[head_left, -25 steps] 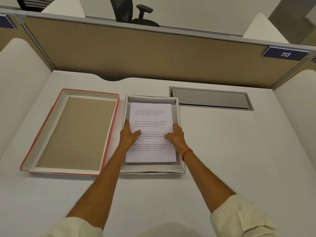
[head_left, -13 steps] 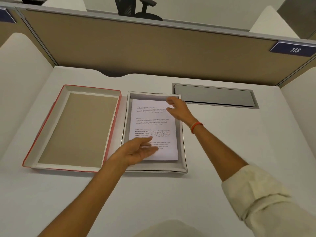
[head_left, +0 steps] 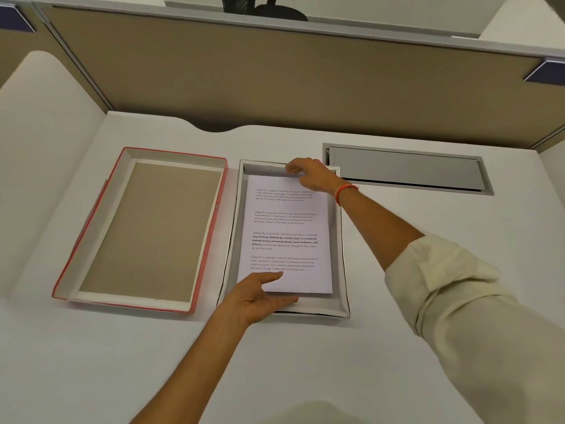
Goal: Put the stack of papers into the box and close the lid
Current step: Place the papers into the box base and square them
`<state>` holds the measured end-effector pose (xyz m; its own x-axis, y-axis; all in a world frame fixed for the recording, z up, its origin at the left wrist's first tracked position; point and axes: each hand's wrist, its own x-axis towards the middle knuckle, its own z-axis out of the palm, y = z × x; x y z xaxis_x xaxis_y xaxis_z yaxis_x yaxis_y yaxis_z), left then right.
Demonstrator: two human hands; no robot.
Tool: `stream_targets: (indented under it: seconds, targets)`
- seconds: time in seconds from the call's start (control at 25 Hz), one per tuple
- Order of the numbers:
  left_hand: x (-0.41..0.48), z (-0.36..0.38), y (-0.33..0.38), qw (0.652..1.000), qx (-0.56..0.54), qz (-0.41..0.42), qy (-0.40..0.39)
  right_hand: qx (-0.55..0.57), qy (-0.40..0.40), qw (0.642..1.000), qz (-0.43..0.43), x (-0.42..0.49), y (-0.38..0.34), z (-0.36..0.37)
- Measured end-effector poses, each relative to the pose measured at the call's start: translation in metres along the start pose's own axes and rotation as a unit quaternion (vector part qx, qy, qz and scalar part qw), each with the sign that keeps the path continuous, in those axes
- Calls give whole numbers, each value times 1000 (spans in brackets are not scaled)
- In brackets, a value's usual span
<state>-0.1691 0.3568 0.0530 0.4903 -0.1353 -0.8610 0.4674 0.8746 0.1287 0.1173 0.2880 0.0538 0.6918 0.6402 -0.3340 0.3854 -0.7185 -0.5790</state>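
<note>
The stack of papers [head_left: 287, 228], white with printed text, lies flat inside the white box [head_left: 342, 258] at the middle of the desk. My left hand [head_left: 256, 298] is at the stack's near edge, thumb on the top sheet and fingers along the edge. My right hand [head_left: 312, 174] reaches over the box's far end, its fingers curled onto the stack's far edge. The red-rimmed lid [head_left: 91, 228] lies upturned to the left of the box, showing its brown inside.
A grey metal cable hatch [head_left: 406, 168] is set in the desk to the right of the box. A tan partition [head_left: 275, 81] closes the back of the desk, and white side panels [head_left: 46, 142] flank it.
Both hands left the middle of the sheet. My right hand went to the stack's far edge, my left hand drew back to its near edge. The view shifted closer.
</note>
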Motion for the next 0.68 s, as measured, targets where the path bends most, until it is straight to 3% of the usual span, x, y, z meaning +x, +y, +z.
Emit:
stream_targets:
  seconds: [0.4, 0.68]
  targets:
    - [18, 4, -6, 999, 36, -26, 21, -49, -65, 997, 11, 21, 1, -1]
    - [26, 3, -2, 997, 45, -51, 35, 0, -71, 997, 33, 22, 4, -2]
